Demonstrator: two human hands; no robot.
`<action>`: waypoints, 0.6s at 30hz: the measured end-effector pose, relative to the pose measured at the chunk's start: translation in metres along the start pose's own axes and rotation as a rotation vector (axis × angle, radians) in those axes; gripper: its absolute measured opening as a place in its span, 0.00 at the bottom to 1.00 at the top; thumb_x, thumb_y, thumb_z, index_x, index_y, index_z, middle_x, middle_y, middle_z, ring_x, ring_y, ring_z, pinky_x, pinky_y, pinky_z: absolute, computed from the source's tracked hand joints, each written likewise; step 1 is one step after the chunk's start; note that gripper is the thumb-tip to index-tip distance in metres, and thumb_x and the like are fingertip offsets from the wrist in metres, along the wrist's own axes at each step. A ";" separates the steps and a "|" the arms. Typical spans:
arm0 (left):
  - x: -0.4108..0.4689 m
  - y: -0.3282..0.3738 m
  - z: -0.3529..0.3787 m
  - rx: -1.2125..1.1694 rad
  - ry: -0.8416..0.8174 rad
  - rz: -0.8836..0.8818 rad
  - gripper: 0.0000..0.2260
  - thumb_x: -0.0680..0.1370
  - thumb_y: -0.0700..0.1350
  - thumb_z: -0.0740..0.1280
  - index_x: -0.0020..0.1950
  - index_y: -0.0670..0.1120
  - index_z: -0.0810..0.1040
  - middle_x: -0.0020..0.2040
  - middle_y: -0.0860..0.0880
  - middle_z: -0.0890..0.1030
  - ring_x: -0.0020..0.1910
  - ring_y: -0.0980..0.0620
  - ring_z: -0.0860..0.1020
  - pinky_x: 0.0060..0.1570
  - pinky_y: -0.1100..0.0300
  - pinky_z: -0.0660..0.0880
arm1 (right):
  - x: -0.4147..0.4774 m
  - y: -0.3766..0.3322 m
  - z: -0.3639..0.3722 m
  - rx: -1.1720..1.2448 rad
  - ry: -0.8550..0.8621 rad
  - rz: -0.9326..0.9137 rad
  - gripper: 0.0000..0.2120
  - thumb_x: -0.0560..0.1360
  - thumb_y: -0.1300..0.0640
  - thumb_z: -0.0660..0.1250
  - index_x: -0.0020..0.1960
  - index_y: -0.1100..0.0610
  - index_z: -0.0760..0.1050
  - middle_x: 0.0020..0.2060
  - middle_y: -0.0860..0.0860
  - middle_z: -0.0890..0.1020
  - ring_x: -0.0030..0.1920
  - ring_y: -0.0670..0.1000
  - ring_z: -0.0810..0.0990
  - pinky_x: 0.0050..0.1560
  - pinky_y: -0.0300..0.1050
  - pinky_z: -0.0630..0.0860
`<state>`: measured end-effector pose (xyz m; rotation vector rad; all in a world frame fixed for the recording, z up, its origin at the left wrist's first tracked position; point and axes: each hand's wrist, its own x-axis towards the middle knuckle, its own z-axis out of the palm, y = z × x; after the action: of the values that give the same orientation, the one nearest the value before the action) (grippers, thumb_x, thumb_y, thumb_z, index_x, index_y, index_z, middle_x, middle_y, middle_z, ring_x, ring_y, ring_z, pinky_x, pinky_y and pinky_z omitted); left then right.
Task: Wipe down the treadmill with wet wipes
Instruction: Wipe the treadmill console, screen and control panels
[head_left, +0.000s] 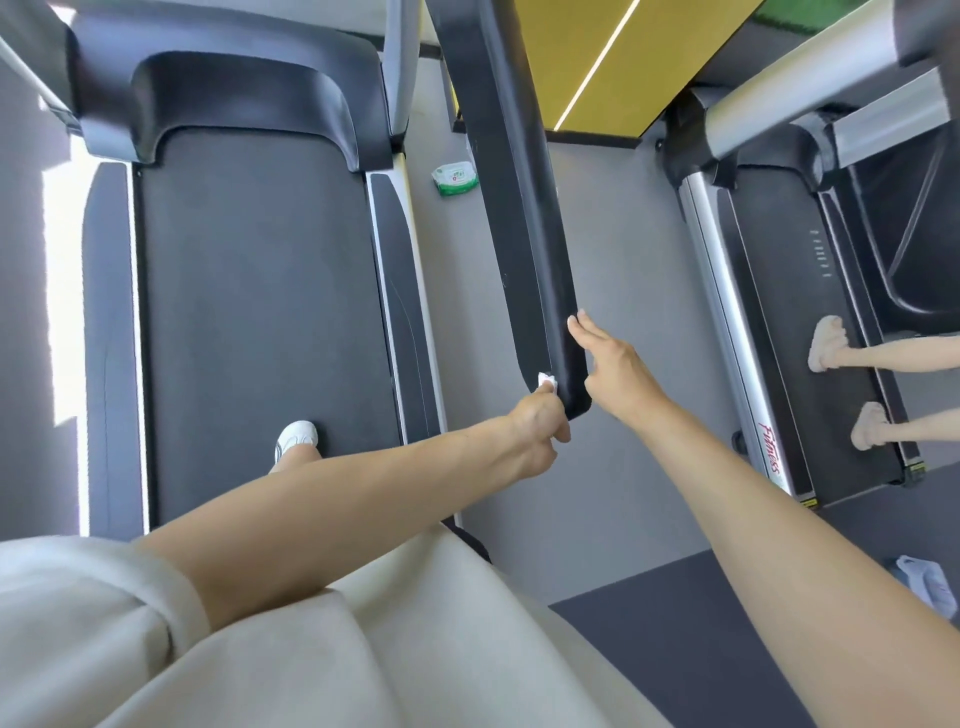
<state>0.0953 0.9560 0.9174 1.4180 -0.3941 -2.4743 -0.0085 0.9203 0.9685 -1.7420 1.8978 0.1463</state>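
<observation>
Wipe (547, 381) pinched by left fingers (550, 413)

1 head-worn view looks steeply down, close above the treadmill handrail (519, 208).

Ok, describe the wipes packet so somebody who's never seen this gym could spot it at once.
Start at the strip of grey floor right of the wide dark treadmill belt. At its far end, beside the long black handrail, lies a small soft green-and-white wet-wipe packet. It is the only loose item on that strip.
</observation>
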 end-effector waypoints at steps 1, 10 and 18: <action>-0.002 0.002 -0.001 0.007 -0.006 0.003 0.39 0.74 0.26 0.48 0.78 0.58 0.50 0.79 0.55 0.47 0.78 0.47 0.48 0.73 0.46 0.50 | 0.000 -0.001 -0.002 -0.005 -0.008 0.001 0.38 0.70 0.77 0.50 0.77 0.55 0.57 0.77 0.48 0.54 0.74 0.52 0.60 0.62 0.42 0.68; -0.023 0.028 -0.027 0.050 -0.180 0.050 0.19 0.72 0.29 0.51 0.53 0.45 0.74 0.48 0.47 0.72 0.47 0.50 0.72 0.74 0.49 0.55 | -0.007 -0.015 -0.015 0.168 -0.016 0.091 0.34 0.71 0.75 0.48 0.76 0.57 0.59 0.76 0.48 0.57 0.75 0.49 0.59 0.65 0.47 0.71; -0.027 0.030 -0.034 -0.046 -0.183 0.099 0.27 0.74 0.25 0.50 0.69 0.41 0.69 0.68 0.48 0.72 0.62 0.51 0.75 0.70 0.47 0.61 | -0.023 -0.011 -0.012 0.477 0.108 0.344 0.08 0.73 0.61 0.64 0.48 0.61 0.81 0.48 0.57 0.84 0.47 0.54 0.83 0.40 0.42 0.77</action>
<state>0.1407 0.9341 0.9338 1.1300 -0.4304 -2.5228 -0.0017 0.9341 0.9921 -1.1238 2.0851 -0.2602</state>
